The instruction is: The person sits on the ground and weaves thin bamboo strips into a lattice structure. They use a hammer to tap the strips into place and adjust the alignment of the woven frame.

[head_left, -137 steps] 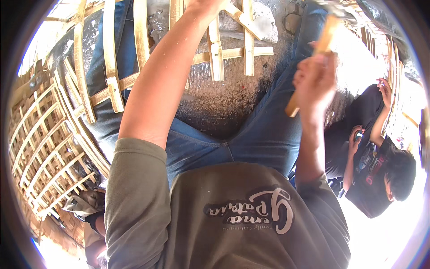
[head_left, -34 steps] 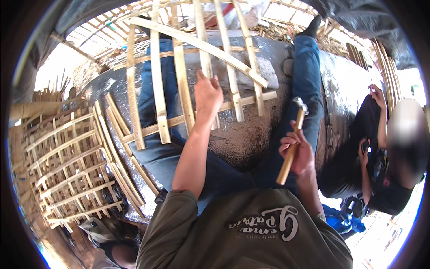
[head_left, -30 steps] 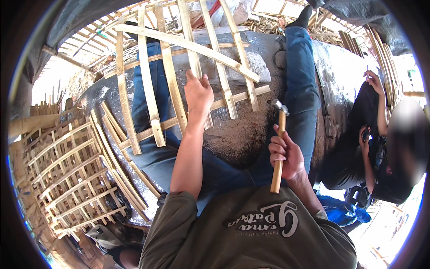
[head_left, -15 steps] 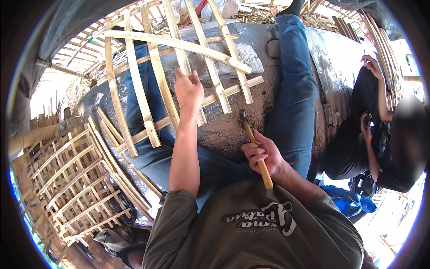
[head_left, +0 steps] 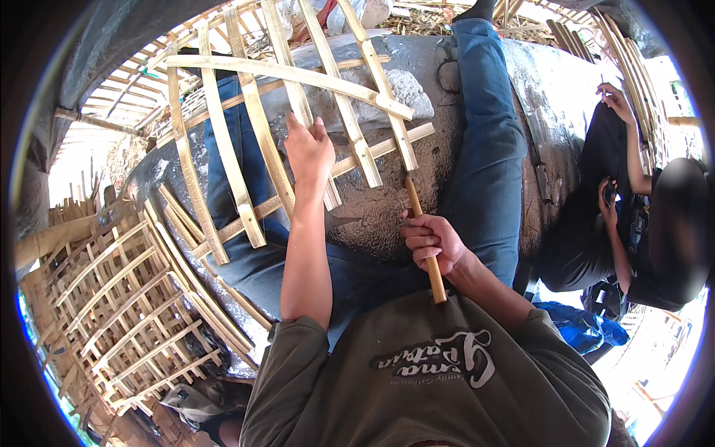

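My left hand [head_left: 310, 154] is closed around one upright slat of a bamboo lattice panel [head_left: 285, 72]. This panel of pale split strips, crossed by rails and one slanting strip, lies tilted over my left leg and a grey stone block [head_left: 410, 93]. In my right hand [head_left: 434, 243] is a hammer [head_left: 436, 281], gripped by its wooden handle. The handle's far end reaches the lower tip of the rightmost slat; the hammer's head is hard to make out there.
At lower left a stack of finished-looking bamboo lattices [head_left: 123, 305] stands beside loose strips [head_left: 179, 216]. My jean-clad right leg [head_left: 488, 141] stretches forward. A person in black [head_left: 596, 216] sits at the right, holding a small dark object. A blue plastic bag [head_left: 573, 328] lies near my right elbow.
The hammer has tipped so its head, plainly seen before, now nearly merges with the slat's end. My right hand has turned slightly. My left hand keeps its hold; the whole view has shifted a little.
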The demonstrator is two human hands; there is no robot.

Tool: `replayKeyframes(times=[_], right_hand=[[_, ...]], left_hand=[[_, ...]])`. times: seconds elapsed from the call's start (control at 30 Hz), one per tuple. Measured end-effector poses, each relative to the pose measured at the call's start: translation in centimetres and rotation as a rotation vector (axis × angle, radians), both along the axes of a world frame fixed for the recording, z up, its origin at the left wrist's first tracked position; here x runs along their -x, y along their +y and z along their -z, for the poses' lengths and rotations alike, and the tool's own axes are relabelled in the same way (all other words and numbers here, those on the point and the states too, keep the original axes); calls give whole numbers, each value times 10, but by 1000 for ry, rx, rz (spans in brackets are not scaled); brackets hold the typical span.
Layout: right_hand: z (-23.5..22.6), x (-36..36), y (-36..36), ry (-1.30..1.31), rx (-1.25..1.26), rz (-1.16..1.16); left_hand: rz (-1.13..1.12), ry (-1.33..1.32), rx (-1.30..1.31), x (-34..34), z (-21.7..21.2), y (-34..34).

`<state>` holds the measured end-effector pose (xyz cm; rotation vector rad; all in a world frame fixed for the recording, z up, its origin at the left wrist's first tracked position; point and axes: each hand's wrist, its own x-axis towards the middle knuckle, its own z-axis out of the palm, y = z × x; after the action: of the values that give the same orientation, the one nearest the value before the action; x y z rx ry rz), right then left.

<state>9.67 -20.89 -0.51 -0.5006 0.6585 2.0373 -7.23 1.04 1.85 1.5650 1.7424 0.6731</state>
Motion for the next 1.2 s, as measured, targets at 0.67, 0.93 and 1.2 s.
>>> replayKeyframes(times=[0.67, 0.93, 1.2], right_hand=[[9, 2, 32, -9, 13, -50], [0, 3, 32, -125, -79, -141], [-3, 6, 32, -231, -151, -175]], left_hand=[[9, 29, -136, 6, 27, 4], [25, 3, -168, 7, 24, 5], [26, -65, -118, 12, 32, 7]])
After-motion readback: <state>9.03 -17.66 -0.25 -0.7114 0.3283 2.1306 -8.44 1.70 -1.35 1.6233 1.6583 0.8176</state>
